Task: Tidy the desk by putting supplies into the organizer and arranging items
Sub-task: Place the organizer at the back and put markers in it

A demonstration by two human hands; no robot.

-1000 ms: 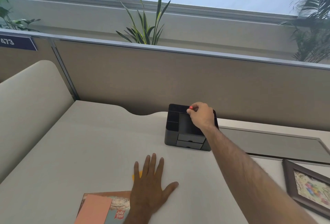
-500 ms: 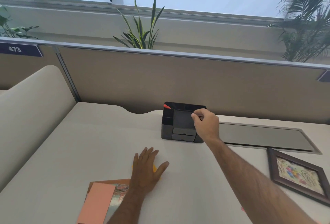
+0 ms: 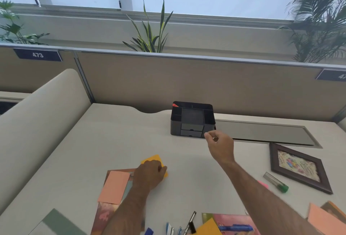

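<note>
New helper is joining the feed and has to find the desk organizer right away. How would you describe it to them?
Start at the tan cubicle partition across the back of the desk. Just in front of it, near the middle, stands the black desk organizer, left of the long grey cable hatch. It is the only upright box here, with open top compartments, two small front drawers and a red item at its back left corner.

Left hand: low and palm-down, knuckles up, fingers curled under.
Left forearm: bare, rising from the bottom edge toward the wrist.
Right hand: raised, thumb and forefinger tips pinched together, remaining fingers loosely curled.
Right forearm: bare, extended diagonally from the lower right.
</note>
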